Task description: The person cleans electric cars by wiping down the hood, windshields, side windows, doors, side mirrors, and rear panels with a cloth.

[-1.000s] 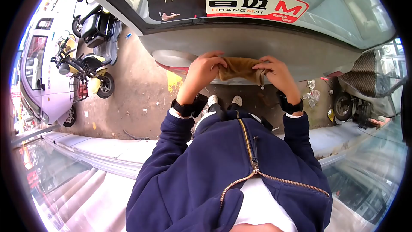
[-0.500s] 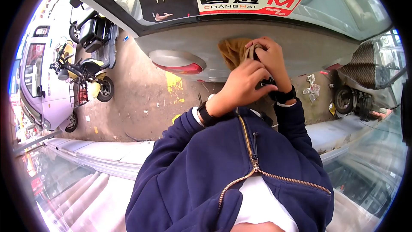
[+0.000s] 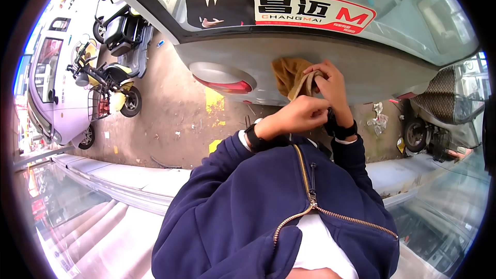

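Observation:
A mustard-brown cloth (image 3: 290, 74) with a folded, paler edge hangs bunched against the grey rear panel of a vehicle. My right hand (image 3: 330, 83) grips that edge between thumb and fingers. Just below the cloth, my left hand (image 3: 300, 115) is closed, its knuckles near my right wrist. What its curled fingers hold, if anything, is hidden. Dark bands circle both wrists.
The vehicle's grey panel (image 3: 372, 64) spans the view ahead, with a red-and-white sticker (image 3: 315, 11) on its window and a tail light (image 3: 222, 78) at left. Parked scooters (image 3: 116, 85) and a van (image 3: 54, 93) stand left. A crumpled wrapper (image 3: 380, 119) lies on the ground.
My left hand has moved down off the cloth's folded edge and its fingers have curled in. My right hand stays on the cloth. The view has shifted slightly.

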Demonstrator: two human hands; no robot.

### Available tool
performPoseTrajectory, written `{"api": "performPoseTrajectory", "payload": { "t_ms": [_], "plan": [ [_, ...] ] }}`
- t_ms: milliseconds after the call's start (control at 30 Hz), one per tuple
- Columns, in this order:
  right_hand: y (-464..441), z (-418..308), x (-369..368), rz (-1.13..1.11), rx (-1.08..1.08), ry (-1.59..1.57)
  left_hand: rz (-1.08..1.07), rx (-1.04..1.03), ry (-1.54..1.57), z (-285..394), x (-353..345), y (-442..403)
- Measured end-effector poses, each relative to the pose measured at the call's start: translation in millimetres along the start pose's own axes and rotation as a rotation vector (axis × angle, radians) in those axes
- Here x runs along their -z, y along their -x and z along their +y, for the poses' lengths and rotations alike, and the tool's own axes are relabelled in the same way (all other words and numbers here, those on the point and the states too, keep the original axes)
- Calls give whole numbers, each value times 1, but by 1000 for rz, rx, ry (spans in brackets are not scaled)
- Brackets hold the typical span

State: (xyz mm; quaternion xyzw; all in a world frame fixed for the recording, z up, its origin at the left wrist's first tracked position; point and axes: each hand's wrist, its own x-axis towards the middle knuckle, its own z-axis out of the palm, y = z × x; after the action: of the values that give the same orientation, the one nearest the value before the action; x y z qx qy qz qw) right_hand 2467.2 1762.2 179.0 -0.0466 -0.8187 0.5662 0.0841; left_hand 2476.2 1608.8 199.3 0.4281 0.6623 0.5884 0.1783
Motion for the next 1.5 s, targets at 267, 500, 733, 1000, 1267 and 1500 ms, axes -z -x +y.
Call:
{"api": "performPoseTrajectory", "payload": {
  "t_ms": [267,500,733,1000,1267,1500],
  "plan": [
    [13,3,20,-48,-112,-106,639,184,202,-16,98,82],
    [27,1,21,-51,-57,-34,748,717,-1319,-20,164,200],
    [28,-33,-1,-235,271,84,682,596,-1059,-37,131,183],
    [24,-50,-21,-444,340,14,461,612,-563,-38,70,92],
    [22,-15,-16,-217,351,137,786,323,-504,-43,73,97],
    [11,1,-75,-275,511,211,1002,377,-343,-65,73,119]
  ]
}}
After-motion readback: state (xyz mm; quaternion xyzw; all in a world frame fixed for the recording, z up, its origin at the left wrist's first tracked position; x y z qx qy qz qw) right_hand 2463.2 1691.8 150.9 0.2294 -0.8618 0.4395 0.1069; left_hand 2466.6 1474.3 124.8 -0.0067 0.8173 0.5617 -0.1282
